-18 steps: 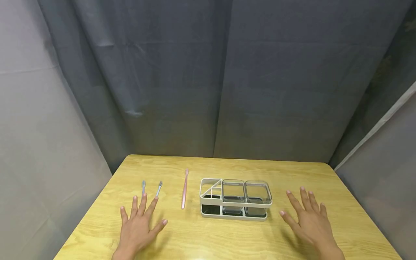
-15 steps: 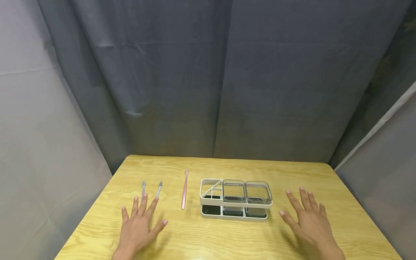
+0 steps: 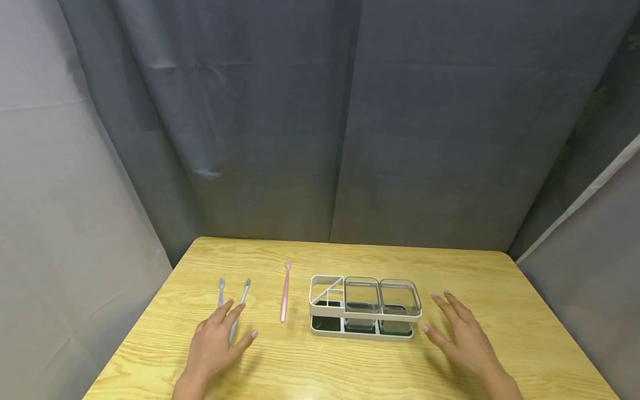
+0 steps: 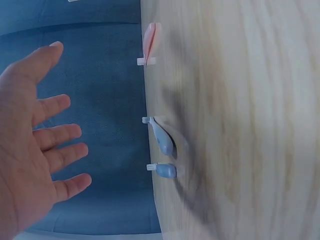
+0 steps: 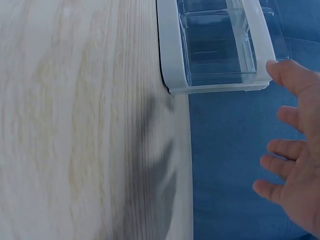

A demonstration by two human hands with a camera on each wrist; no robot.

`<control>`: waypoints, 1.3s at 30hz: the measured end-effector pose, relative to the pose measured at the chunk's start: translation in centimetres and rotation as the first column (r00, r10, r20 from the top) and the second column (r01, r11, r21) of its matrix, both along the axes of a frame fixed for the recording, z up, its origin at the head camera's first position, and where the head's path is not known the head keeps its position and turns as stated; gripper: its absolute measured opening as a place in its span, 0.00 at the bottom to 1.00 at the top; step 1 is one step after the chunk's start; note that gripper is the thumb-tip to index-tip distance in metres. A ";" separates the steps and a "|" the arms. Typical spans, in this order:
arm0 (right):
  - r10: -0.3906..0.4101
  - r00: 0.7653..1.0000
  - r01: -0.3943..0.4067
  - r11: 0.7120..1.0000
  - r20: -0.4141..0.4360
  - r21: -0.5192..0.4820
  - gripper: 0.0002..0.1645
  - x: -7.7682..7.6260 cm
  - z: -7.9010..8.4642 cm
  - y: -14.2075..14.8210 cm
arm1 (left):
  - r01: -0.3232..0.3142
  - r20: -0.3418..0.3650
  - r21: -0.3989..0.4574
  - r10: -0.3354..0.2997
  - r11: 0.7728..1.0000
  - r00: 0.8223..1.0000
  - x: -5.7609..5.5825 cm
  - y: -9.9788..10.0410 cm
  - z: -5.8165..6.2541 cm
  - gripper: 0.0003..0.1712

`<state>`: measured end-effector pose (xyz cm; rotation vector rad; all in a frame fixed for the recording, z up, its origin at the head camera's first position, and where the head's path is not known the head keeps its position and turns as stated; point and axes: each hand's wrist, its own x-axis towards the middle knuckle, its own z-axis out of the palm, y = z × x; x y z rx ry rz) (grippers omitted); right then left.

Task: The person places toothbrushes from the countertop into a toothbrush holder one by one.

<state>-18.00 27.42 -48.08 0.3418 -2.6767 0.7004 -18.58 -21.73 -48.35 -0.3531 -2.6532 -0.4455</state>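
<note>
Between blue toothbrushes (image 4: 164, 140), twelve o'clock from our left hand (image 3: 212, 344), and the cup holder (image 3: 367, 314), ten from our right hand (image 3: 464, 340), all fingers apart, a pink toothbrush (image 3: 285, 294) lies on the wooden table (image 3: 310, 372) before grey curtains (image 3: 270, 139).

Curtained-off booth (image 3: 60, 194), grey drapes (image 3: 260, 122) on three sides, wood-grain table (image 3: 345, 369)

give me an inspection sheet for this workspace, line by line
Surface: table with light wood grain, no spill seen.
Job's things: pink brush and two blue brushes lying on it; rack holding two clear cups.
Clutter: nothing seen.
Grips: left grip near the blue brushes, right grip beside the rack; both hold nothing.
Cables: nothing seen.
Surroundings: dark curtain behind, pale curtains at both sides.
</note>
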 end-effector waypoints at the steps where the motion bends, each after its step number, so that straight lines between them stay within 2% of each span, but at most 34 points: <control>1: 0.007 1.000 -0.006 1.000 0.005 -0.019 0.42 -0.1 -0.1 0.0 | 0.001 0.005 0.014 -0.001 1.000 1.000 -0.1 0.0 0.0 0.36; 8: 0.049 0.998 -0.044 0.989 0.026 -0.144 0.42 -0.8 -0.5 -0.5 | 0.019 0.047 0.116 -0.024 0.993 0.999 -0.9 0.9 -0.1 0.36; 14: 0.089 0.996 -0.090 0.964 -0.015 -0.250 0.42 -1.6 -1.0 -1.0 | 0.009 0.100 0.196 -0.029 0.980 0.995 -1.5 1.7 -0.1 0.37; 20: 0.104 0.995 -0.093 0.938 0.013 -0.334 0.44 -2.1 -1.3 -1.2 | -0.013 0.161 0.271 -0.032 0.962 0.986 -2.1 2.3 -0.4 0.36; 29: 0.130 0.989 -0.092 0.904 0.064 -0.417 0.44 -2.7 -1.3 -1.3 | -0.021 0.215 0.440 -0.083 0.898 0.973 -3.4 3.1 -1.3 0.35; 32: 0.168 0.983 -0.118 0.876 0.068 -0.467 0.43 -3.1 -1.3 -1.3 | -0.032 0.224 0.481 -0.088 0.876 0.971 -3.8 3.4 -1.8 0.35; 39: 0.252 0.966 -0.165 0.777 0.059 -0.608 0.43 -4.0 -1.6 -1.6 | -0.036 0.234 0.583 -0.125 0.812 0.964 -4.7 4.1 -2.5 0.34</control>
